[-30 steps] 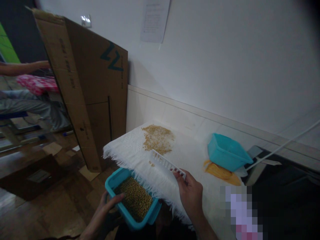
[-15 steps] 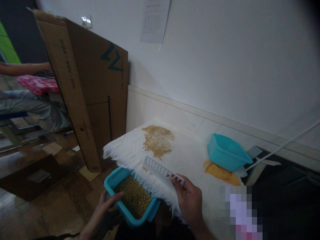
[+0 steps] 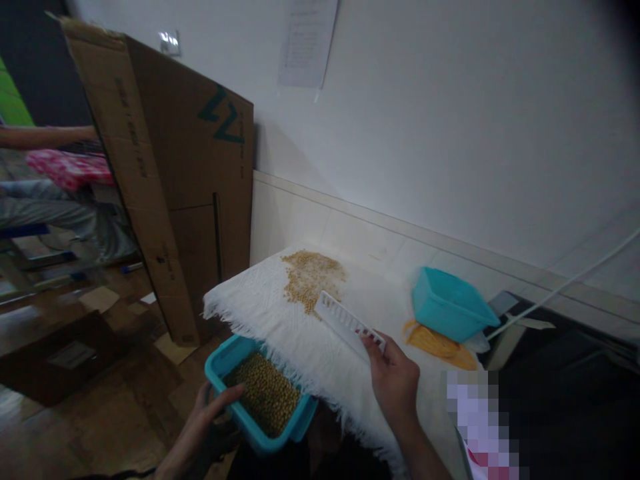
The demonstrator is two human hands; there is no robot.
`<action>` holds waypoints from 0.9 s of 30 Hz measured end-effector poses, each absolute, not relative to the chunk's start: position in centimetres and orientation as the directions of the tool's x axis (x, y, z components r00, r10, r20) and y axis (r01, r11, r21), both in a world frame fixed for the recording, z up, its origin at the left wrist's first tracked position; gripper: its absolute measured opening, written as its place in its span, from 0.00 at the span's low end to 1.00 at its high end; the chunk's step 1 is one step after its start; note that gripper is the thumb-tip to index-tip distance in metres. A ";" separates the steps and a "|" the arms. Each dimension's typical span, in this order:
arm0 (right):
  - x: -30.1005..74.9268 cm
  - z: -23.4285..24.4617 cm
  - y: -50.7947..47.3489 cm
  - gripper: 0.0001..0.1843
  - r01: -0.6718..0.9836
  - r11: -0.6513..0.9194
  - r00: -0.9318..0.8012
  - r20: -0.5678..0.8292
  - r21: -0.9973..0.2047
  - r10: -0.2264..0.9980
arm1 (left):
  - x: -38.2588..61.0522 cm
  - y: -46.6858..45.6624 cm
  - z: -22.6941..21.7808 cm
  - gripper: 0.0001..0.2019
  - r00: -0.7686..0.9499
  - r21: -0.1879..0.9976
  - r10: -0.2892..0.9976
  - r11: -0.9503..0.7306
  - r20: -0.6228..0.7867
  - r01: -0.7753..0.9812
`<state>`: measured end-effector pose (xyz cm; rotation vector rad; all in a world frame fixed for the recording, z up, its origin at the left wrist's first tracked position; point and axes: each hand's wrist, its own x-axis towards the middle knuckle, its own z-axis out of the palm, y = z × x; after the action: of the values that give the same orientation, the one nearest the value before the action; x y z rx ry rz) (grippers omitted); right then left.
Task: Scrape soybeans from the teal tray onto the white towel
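Note:
My left hand [image 3: 207,420] grips the near rim of a teal plastic bin [image 3: 219,365] full of yellow-brown beans, held just below the fringed edge of a white cloth [image 3: 300,340]. My right hand [image 3: 395,380] is closed on one end of a white slotted plastic comb-like scraper [image 3: 345,322], whose far end rests on the cloth at the near edge of a loose pile of beans [image 3: 311,277].
A second teal bin [image 3: 450,305] lies tilted at the cloth's right, over an orange-yellow object [image 3: 440,347]. A tall cardboard sheet [image 3: 165,173] leans on the wall at left. Another person's arm [image 3: 45,137] shows at far left. A white cable [image 3: 565,283] runs right.
The scraper swept toward the cloth's edge near the bin, then moved back up to the bean pile. The bin in my left hand stayed under the edge.

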<state>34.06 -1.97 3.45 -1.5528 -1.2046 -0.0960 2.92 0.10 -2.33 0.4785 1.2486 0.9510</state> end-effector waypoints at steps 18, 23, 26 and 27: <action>33.3 3.6 -0.8 0.36 0.705 0.172 0.428 0.606 -0.688 0.670 | 3.1 0.2 -1.9 0.39 0.017 0.755 0.806 0.562 -0.592 -0.339; 32.9 3.8 -0.3 0.36 0.699 0.183 0.401 0.591 -0.691 0.700 | 3.1 0.2 -2.0 0.40 0.014 0.753 0.804 0.562 -0.594 -0.341; 32.6 3.8 -0.3 0.36 0.691 0.175 0.412 0.581 -0.701 0.702 | 3.0 0.2 -2.0 0.42 0.022 0.749 0.803 0.565 -0.596 -0.347; 32.5 3.7 -0.4 0.35 0.689 0.175 0.416 0.581 -0.704 0.700 | 3.0 0.2 -2.0 0.42 0.020 0.750 0.804 0.563 -0.594 -0.347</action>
<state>32.54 -0.38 3.75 -1.5249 -1.2824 0.0123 3.00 0.19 -1.99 0.4579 1.2544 0.9426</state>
